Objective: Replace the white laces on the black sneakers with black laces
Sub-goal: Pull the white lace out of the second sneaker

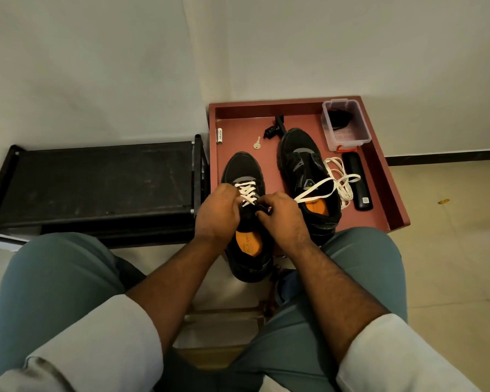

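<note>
Two black sneakers with orange insoles stand on a red tray table [391, 199]. The left sneaker [245, 168] still carries a white lace [248, 190] crossed through its lower eyelets. My left hand [217, 213] grips this sneaker's left side near the eyelets. My right hand [280, 216] pinches the white lace at the upper eyelets, and a strand runs from it to the right. The right sneaker [300, 157] has no lace in it. A loose white lace [341, 179] lies coiled beside it. Black laces show dimly inside a clear plastic box [348, 125].
A black remote-like case [358, 179] lies at the tray's right side. A small key [257, 143], a black clip-like part [275, 128] and a white tube [219, 135] lie at the back. A black shoe rack [96, 179] stands left. My knees frame the tray's front edge.
</note>
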